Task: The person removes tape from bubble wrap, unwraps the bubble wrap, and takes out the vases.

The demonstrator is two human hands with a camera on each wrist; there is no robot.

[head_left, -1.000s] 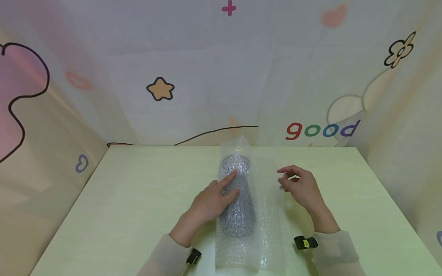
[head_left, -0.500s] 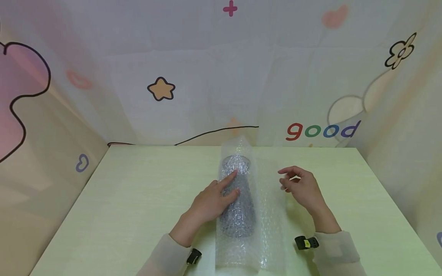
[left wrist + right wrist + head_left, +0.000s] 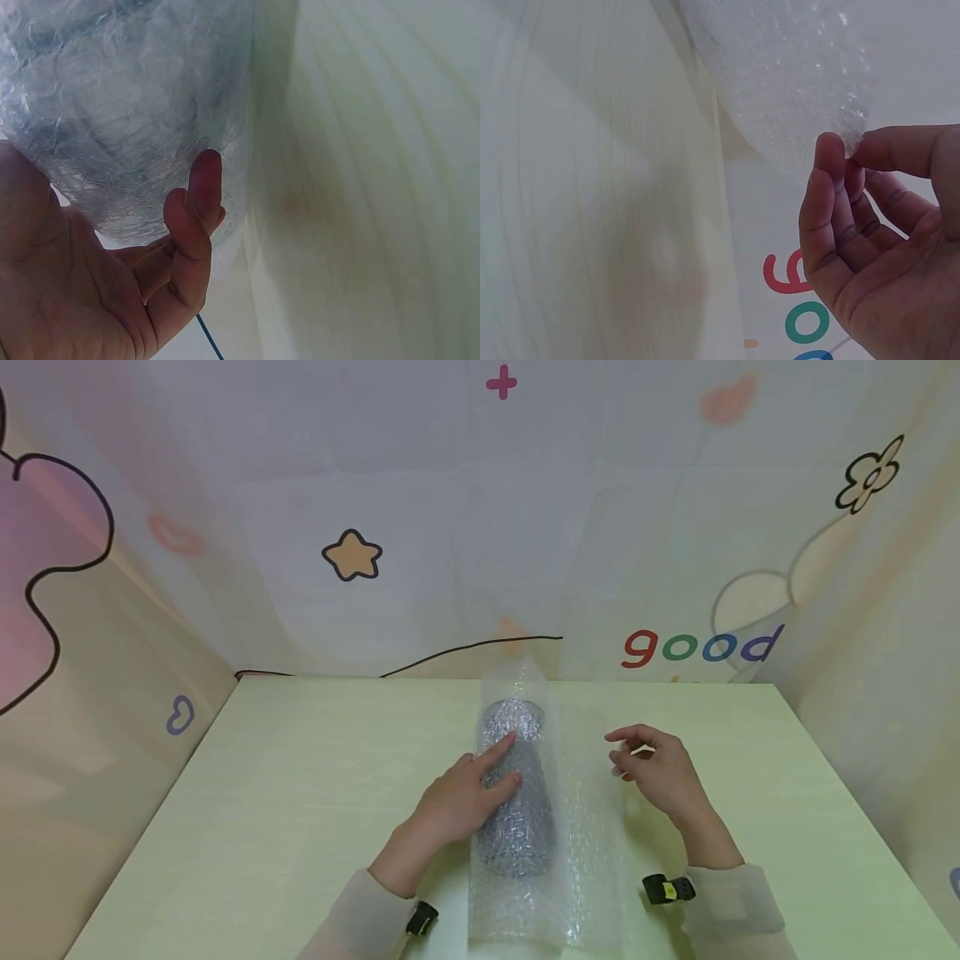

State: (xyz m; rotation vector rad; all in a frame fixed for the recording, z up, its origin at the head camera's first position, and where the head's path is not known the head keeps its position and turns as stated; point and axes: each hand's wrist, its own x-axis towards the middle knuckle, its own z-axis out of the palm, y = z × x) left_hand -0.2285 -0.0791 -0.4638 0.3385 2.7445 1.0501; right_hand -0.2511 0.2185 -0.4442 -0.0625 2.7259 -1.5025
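A dark, tapered, bottle-shaped object (image 3: 536,814) lies on the table under layers of clear bubble wrap, which blur its details. My left hand (image 3: 457,802) holds this bundle from the left. Its index finger and thumb lie across the top, while the left wrist view shows other fingers (image 3: 191,255) curled against the wrapped side. To the right, a loose flap of bubble wrap (image 3: 592,843) spreads out. My right hand (image 3: 660,768) pinches the flap's edge between thumb and fingertips, and the right wrist view shows the bubble wrap (image 3: 795,75) raised off the tabletop.
The pale wooden table (image 3: 322,810) extends on both sides of the bundle. A printed curtain (image 3: 450,527) with a star and the word "good" hangs behind its far edge and along both sides. A black band-like device (image 3: 667,889) sits at the right wrist.
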